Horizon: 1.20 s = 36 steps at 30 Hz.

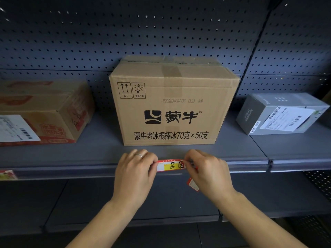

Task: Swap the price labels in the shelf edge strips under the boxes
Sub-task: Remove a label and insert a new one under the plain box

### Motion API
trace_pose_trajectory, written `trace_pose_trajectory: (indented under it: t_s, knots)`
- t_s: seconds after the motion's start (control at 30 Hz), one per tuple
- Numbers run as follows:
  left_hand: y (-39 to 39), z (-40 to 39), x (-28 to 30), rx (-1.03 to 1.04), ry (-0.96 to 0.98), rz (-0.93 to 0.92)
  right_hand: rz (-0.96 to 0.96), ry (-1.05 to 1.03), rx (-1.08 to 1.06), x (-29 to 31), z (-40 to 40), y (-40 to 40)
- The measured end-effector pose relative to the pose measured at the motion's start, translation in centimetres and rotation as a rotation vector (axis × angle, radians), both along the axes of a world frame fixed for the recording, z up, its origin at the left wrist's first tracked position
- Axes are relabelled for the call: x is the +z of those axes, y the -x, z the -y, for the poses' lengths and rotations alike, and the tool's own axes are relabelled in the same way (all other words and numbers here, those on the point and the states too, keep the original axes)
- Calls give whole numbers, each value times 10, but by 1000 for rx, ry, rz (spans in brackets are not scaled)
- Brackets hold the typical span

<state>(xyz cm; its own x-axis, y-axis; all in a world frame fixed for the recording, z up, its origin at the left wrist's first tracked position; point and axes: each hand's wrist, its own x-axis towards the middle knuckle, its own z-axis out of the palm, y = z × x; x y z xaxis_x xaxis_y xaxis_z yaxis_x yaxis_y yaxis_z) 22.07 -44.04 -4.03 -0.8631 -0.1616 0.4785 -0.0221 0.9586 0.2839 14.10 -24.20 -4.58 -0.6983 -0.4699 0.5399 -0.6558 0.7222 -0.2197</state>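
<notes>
A brown cardboard box point(172, 102) with black print stands in the middle of the grey shelf point(100, 149). Right below it, a red, white and yellow price label point(170, 165) marked with a handwritten "B" sits at the shelf edge strip point(247, 166). My left hand point(133, 173), a ring on one finger, pinches the label's left end. My right hand point(208, 171) pinches its right end. A second red and white label point(193, 184) hangs below my right hand, tucked under its fingers.
A red-printed carton point(41, 111) lies on the shelf at the left, with another label point(7, 174) in the strip under it. A grey box point(281, 113) with white stickers sits at the right. Perforated back panel behind; a lower shelf point(161, 217) below my arms.
</notes>
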Motion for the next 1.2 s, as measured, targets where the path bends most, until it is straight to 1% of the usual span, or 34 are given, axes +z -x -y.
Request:
trace_pose_trajectory:
  t_s: [0.23, 0.53, 0.7, 0.83, 0.97, 1.1, 1.2]
  knots:
    - [2, 4, 3, -24, -45, -35, -29, 67, 18, 4, 1, 1]
    - [-1, 1, -10, -36, 33, -33, -38, -8, 19, -15, -4, -2]
    - [0, 2, -6, -49, 5, -73, -59, 55, -2, -5, -3, 1]
    - [0, 2, -1, -62, -4, -81, -60, 64, 1, -1, -2, 0]
    - [-2, 2, 3, -83, -18, -129, -49, 78, 3, 0, -3, -1]
    - [-3, 0, 4, -76, -16, -122, -42, 72, 6, 0, -3, -4]
    - [-3, 0, 7, -94, -66, -122, -26, 80, 1, 4, -3, -5]
